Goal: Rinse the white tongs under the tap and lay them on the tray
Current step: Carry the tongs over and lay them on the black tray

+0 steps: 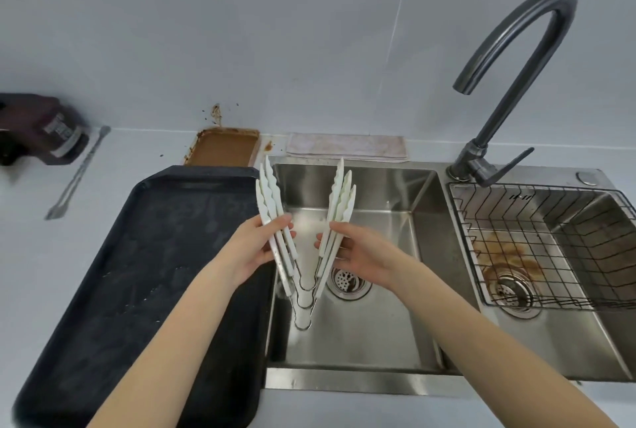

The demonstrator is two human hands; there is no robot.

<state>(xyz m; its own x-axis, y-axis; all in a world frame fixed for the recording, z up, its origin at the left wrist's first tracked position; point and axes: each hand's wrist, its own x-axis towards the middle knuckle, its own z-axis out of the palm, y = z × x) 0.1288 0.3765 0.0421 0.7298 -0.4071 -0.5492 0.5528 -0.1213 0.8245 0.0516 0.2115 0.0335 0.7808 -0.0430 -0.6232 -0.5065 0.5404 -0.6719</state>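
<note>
You hold the white tongs (304, 241) spread in a V over the left sink basin (378, 324).

Your left hand (256, 248) grasps one set of arms and your right hand (358, 250) the other. The long axis runs away from you: hinges toward you, scalloped tips toward the wall. The black tray (137, 272) lies just left of the sink; the tap (516, 59) arches at the right.

dark jar (41, 131) blurred, cut off
</note>
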